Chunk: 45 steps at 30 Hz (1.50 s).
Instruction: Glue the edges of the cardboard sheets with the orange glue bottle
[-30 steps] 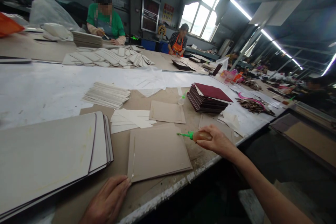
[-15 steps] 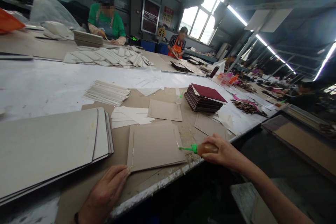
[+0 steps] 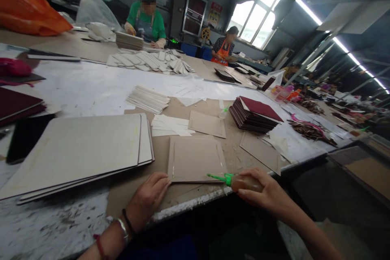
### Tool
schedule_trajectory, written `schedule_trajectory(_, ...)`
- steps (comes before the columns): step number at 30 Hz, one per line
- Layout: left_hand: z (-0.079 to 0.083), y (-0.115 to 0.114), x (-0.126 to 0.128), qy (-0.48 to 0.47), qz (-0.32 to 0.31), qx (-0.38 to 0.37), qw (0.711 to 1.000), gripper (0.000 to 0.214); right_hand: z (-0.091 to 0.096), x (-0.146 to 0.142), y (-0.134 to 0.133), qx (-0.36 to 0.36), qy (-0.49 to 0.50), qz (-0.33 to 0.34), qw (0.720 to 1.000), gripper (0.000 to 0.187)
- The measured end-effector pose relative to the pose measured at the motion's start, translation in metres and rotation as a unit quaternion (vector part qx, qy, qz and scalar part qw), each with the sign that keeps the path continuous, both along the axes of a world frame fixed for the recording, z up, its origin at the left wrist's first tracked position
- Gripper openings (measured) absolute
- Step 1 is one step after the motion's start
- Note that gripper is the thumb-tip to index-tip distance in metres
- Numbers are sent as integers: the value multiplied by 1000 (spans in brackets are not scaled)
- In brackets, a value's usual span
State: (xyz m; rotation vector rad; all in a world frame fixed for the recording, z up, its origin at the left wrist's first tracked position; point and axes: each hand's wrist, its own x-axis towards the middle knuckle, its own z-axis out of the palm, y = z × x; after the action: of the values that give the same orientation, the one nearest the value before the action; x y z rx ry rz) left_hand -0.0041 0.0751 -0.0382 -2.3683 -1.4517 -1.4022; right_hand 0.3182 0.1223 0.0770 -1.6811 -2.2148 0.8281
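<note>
Nozzle of bottle (image 3: 242, 183) shifting from right edge of board (image 3: 198, 158) to over near edge; right-side pass seemingly finishing. Right hand (image 3: 266, 195) wrapping fingers round bottle. Board lying on surface (image 3: 236, 152), left hand (image 3: 149, 195) staying by near-left corner, fingers lying together, grip unclear.

Live count: two hands, left hand (image 3: 150, 195) at seven o'clock, right hand (image 3: 263, 191) at four. Three tan cards showing: front card (image 3: 198, 158), six; middle card (image 3: 207, 124), dead centre; side card (image 3: 260, 153), four. Two green-tipped bottles nearby: near bottle (image 3: 242, 183) past four, far bottle (image 3: 223, 113) at three. Two maroon piles: tall pile (image 3: 252, 118), three; low pile (image 3: 18, 103), nine.
</note>
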Motion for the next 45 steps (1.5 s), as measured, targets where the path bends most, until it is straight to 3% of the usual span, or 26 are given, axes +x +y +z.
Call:
schedule_trajectory(5, -1, -1, -1, 3, -4, -5, 1000, 24, -6, -47, 5, 11, 24, 41, 999, 31)
schedule_trajectory(8, 0, -1, -2, 6, -5, -7, 1000, 26, -5, -53, 7, -6, 12, 49, 999, 29)
schedule_trajectory(18, 0, -2, -2, 5, -4, -8, 1000, 25, 2, 6, -3, 7, -44, 0, 999, 27)
schedule_trajectory(26, -8, -2, -4, 6, -8, -3, 1000, 23, -1, 28, -5, 42, -56, -18, 997, 26)
schedule_trajectory(30, -7, -1, -2, 1, -7, 0, 1000, 22, -4, 48, -8, 33, -48, -64, 996, 33)
schedule_trajectory(33, -3, 0, -1, 0, 0, 9, 1000, 21, -13, 65, -9, 12, 12, -177, 984, 46)
schedule_trajectory(37, 1, 1, 0, 0, 2, 29, 1000, 20, -36, 66, 3, -9, 230, -313, 921, 69)
schedule_trajectory(40, -1, 1, 0, 8, 2, 38, 999, 21, -54, 49, 24, -14, 291, -289, 912, 69)
schedule_trajectory(42, -5, 0, -1, 16, 1, 31, 999, 22, -67, 36, 44, 29, 269, -257, 928, 64)
schedule_trajectory(45, -8, 0, -1, 17, 7, 33, 999, 23, -88, 21, 76, 135, 250, -248, 926, 62)
